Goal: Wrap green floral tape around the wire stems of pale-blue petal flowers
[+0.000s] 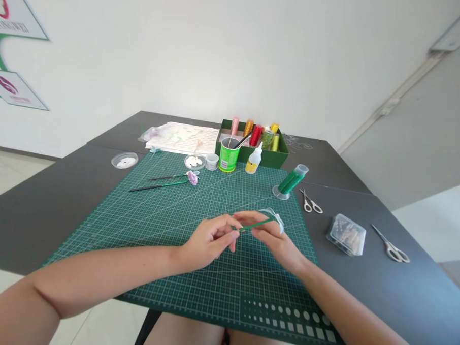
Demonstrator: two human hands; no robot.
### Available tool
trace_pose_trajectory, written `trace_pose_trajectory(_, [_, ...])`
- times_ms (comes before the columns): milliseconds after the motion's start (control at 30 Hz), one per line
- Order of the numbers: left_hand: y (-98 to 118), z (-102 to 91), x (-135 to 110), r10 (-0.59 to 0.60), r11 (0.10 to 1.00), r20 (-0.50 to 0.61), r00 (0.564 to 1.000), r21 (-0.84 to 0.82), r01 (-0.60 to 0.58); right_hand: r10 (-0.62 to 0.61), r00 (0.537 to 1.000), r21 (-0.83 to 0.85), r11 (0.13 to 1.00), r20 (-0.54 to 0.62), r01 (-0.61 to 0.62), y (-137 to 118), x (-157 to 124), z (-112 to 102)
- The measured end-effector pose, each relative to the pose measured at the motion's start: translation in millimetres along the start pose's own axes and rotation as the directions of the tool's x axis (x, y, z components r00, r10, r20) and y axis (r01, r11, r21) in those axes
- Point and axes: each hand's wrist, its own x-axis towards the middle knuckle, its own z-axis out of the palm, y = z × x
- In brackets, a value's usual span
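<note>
Gridded mat [159, 215] beneath left hand [212, 241], green stem [258, 224] in its fingertips.

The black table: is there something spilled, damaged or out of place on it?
I see no clear spill or damage. The thin strands beside the green box look untidy: they lie in loose loops.

Left arm [111, 271]: bare, bent, in from eight o'clock
Left hand [207, 242]: pinching, angled toward two o'clock
Right arm [346, 299]: bare, in from four o'clock
Right hand [273, 239]: loosely curved, pointing toward ten o'clock
</note>
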Motion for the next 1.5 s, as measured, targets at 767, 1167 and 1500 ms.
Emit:
trace_pose_trajectory(767, [123.2, -154.4, 56.3, 0.530, 0.756, -0.753, 0.390, 0.211, -0.620, -0.166, 0.846, -0.040, 0.985, -0.506, 0.170, -85.3, -75.7, -149.8])
trace_pose_trajectory(1167, [135.0, -165.3, 50.4, 0.535, 0.786, -0.771, 0.346, 0.304, -0.538, -0.062, 0.433, -0.020, 0.995, -0.899, 0.102, -55.4, -89.5, -232.1])
trace_pose_trajectory(1500, [143.4, -231.6, 36.4, 0.505, 0.838, -0.817, 0.277, 0.389, -0.382, -0.070, 0.498, -0.042, 0.997, -0.865, 0.067, -24.2, -89.6, -246.2])
